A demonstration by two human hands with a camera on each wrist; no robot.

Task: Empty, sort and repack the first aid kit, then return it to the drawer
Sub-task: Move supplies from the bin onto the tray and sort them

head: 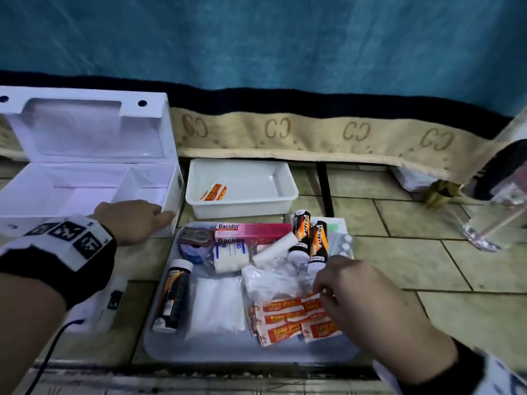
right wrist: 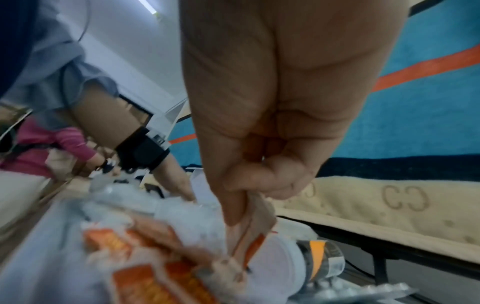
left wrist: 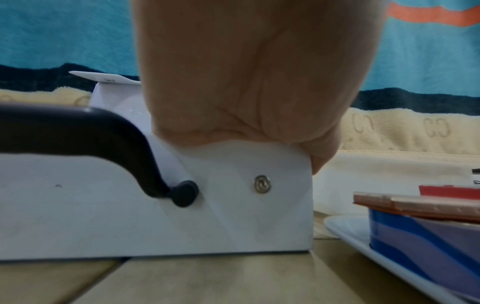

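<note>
Tiled floor (head: 427,252), blue blanket behind. Kit (head: 71,129) stands at left, lid up; left hand (head: 134,220) grips its front right corner. Right hand (head: 359,297) pinches a plaster (right wrist: 249,232) over the tray (head: 228,352) of supplies. Tub (head: 256,208) behind tray holds a second plaster (head: 214,192)

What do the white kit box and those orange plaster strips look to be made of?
The kit box is likely moulded plastic: smooth, faintly glossy white, thin walls, with a metal-looking rivet. The plaster strips are probably in paper wrappers: matte, orange print, and the one the right hand pinches hangs creased.
</note>
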